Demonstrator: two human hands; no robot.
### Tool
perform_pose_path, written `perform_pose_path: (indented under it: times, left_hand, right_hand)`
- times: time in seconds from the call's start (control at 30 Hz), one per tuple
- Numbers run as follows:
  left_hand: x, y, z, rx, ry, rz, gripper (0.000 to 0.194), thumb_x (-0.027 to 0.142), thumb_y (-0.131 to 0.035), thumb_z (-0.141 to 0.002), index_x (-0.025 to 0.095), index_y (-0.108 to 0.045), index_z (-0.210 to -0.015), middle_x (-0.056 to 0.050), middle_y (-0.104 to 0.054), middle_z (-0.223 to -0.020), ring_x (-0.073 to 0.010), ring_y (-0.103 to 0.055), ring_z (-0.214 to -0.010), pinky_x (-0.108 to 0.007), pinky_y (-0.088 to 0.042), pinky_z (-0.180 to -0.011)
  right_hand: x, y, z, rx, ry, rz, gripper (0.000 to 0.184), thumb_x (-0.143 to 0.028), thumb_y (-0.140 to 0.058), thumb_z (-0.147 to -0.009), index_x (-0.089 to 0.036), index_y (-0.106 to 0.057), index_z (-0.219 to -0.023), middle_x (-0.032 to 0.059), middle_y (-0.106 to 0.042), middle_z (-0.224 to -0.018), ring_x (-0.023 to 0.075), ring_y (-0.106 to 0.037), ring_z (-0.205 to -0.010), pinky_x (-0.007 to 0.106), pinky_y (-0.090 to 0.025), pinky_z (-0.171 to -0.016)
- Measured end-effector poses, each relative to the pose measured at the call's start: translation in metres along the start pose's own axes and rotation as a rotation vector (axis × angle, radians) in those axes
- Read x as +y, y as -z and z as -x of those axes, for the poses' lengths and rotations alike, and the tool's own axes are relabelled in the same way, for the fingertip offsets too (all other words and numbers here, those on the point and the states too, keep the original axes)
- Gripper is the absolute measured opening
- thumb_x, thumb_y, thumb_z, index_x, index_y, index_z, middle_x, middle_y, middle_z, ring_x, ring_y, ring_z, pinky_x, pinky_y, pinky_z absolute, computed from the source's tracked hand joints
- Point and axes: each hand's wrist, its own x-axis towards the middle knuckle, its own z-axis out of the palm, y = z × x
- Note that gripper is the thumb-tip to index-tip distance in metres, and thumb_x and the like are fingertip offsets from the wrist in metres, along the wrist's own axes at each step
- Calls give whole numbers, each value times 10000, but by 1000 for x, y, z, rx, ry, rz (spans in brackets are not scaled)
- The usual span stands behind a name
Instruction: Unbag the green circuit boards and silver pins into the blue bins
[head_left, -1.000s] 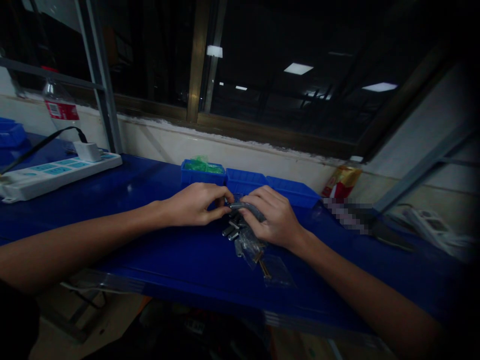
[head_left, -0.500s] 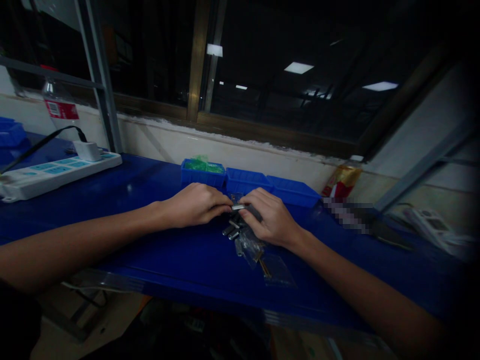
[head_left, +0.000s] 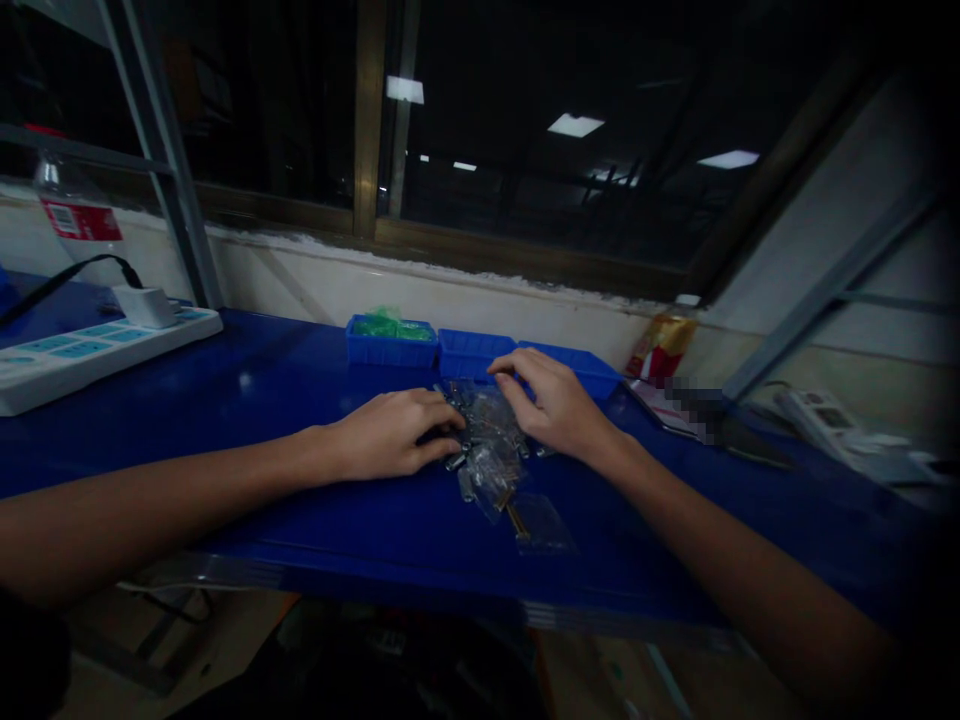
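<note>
My left hand [head_left: 401,432] rests at the left side of a pile of small metal cylinders [head_left: 466,484] and clear plastic bags [head_left: 491,470]. Its thumb and forefinger are apart, with the tips at the pieces. Just above the pile's right side, my right hand [head_left: 559,405] is raised in front of the blue bins, thumb and forefinger tips close together. Whatever may be between them is too small to make out. Nearest the table edge lies a small clear bag [head_left: 547,525] with thin brass-coloured pins [head_left: 517,518].
Behind the pile stand a blue bin [head_left: 391,350] with green plastic film [head_left: 386,322] and further blue bins [head_left: 472,352]. A white power strip [head_left: 90,345] and a bottle [head_left: 79,220] are at left. A red-gold packet [head_left: 660,350] and a white device [head_left: 825,420] are at right.
My hands have come apart from the small metal piece they held together. The left has dropped to the pile; the right has lifted toward the bins. The view has shifted slightly right.
</note>
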Motion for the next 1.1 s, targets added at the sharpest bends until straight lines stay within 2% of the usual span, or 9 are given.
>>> perform_pose_path:
  times: [0.1, 0.2, 0.37, 0.43, 0.57, 0.67, 0.77, 0.9, 1.1]
  left_hand:
    - [4, -3, -5, 40, 9, -56, 349, 364, -481, -816, 151, -543, -1086, -87, -600, -988, -205, -531, -942, -354, -427, -823]
    - [3, -6, -10, 6, 24, -96, 355, 385, -506, -790, 143, -571, -1041, -103, -618, -959, -234, -546, -903, -381, -439, -776]
    - [-1, -4, -11, 26, 61, 25, 262, 300, -573, -734, 119, -610, -922, -93, -639, -891, -213, -563, -843, -348, -433, -763]
    - [-4, 2, -10, 41, 104, 194, 282, 287, -592, -719, 108, -609, -937, -90, -641, -910, -197, -567, -853, -329, -426, -784]
    - [-13, 12, -8, 9, 282, 787, 249, 243, -576, -741, 104, -608, -945, -64, -644, -917, -133, -578, -815, -264, -419, -775]
    - [-18, 11, -8, 30, 400, 1119, 234, 187, -599, -727, 117, -598, -951, -35, -644, -842, -94, -564, -727, -232, -406, -712]
    - [-19, 5, -7, -6, 456, 1348, 294, 157, -626, -714, 131, -560, -999, -26, -638, -790, -86, -563, -697, -224, -391, -671]
    - [-19, 4, -6, -50, 457, 1463, 312, 136, -617, -728, 141, -536, -1029, -29, -641, -800, -92, -575, -735, -236, -390, -699]
    - [-19, 11, -5, -79, 437, 1423, 343, 82, -584, -730, 145, -528, -1062, -27, -653, -788, -97, -589, -727, -245, -416, -698]
  right_hand:
    - [-4, 2, 0, -62, 27, 18, 151, -199, -398, -852, -151, -528, -912, 70, -585, -845, 186, -525, -824, 338, -419, -752]
    - [-11, -2, 0, -145, 63, 26, 173, -210, -396, -852, -141, -527, -943, 82, -589, -879, 190, -524, -831, 339, -420, -750]
    - [-13, -8, 2, -206, 69, 2, 197, -214, -387, -857, -142, -529, -972, 91, -591, -910, 192, -530, -856, 346, -421, -763]
    - [-12, -9, 2, -200, 74, -14, 200, -212, -389, -856, -141, -526, -983, 91, -592, -908, 190, -531, -852, 343, -424, -756]
    - [-15, -10, 3, -143, 124, -34, 260, -257, -454, -828, -145, -489, -1060, 89, -581, -920, 198, -524, -854, 350, -427, -757]
    - [-21, -12, 3, -101, 169, -39, 277, -292, -497, -809, -157, -495, -1051, 86, -578, -910, 205, -525, -849, 360, -428, -757]
    - [-24, -14, 3, -76, 180, -41, 220, -261, -495, -814, -160, -523, -1006, 88, -581, -911, 203, -529, -850, 360, -430, -754]
    - [-24, -16, 3, -66, 158, -84, 175, -245, -487, -821, -157, -546, -961, 82, -582, -884, 196, -529, -843, 355, -436, -746]
    - [-26, -14, 4, -54, 157, -117, 167, -229, -473, -826, -173, -547, -965, 76, -587, -883, 195, -527, -841, 366, -436, -747]
